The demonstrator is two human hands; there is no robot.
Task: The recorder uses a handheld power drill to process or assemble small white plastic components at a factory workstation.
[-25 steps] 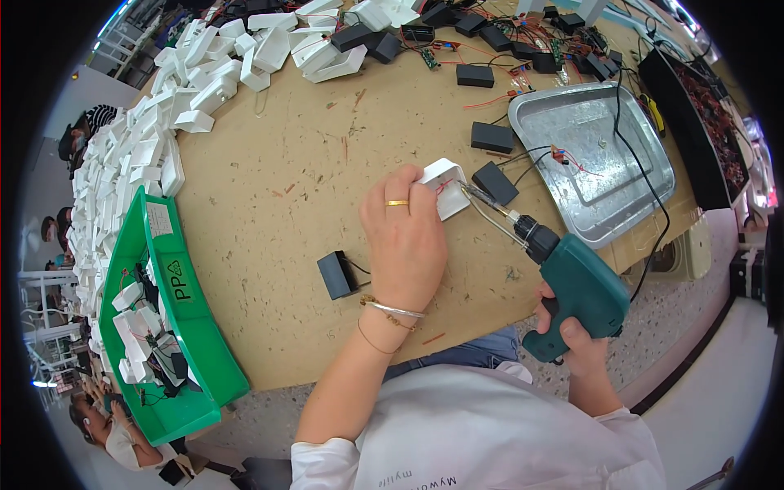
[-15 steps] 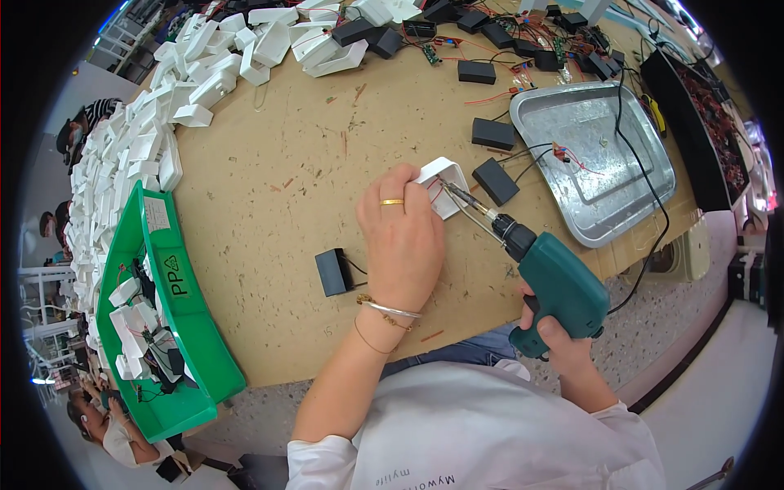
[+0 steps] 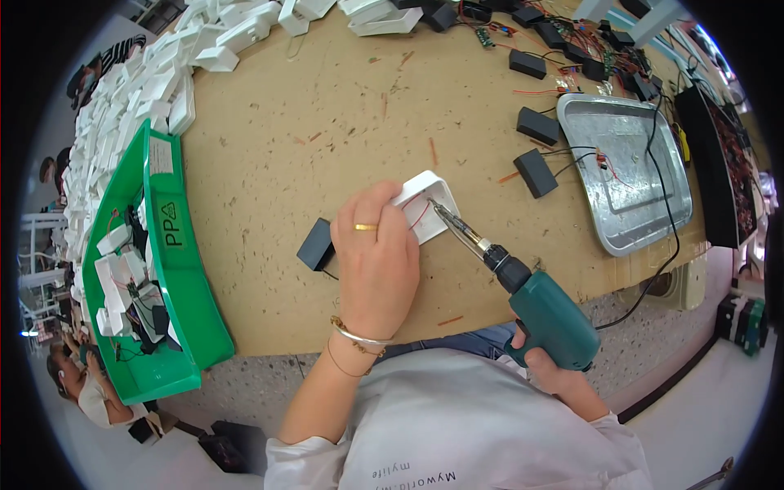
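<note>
My left hand (image 3: 377, 265) is closed on the left wall of a small white open plastic case (image 3: 443, 196), which sits at the middle of the table. A thin red wire shows inside the case. My right hand (image 3: 549, 371) grips the handle of a dark green pistol-shaped soldering gun (image 3: 557, 317), with fingers wrapped around it. Its metal tip (image 3: 437, 206) reaches into the case; whether it touches anything there is too small to tell. Partly behind my left hand lies a black box (image 3: 315, 245) with a black lead.
Black boxes (image 3: 535, 173) lie beside a metal tray (image 3: 600, 237); a small wired board (image 3: 602, 158) rests on the tray. A cable (image 3: 665, 196) crosses it. White cases (image 3: 139, 114) heap at the far left, above a green bin (image 3: 171, 278). Another person (image 3: 82, 380) is beyond.
The whole view has shifted. The case is turned slightly and shows more of its inside, and my left hand has come closer to the black box. Both grips stay the same.
</note>
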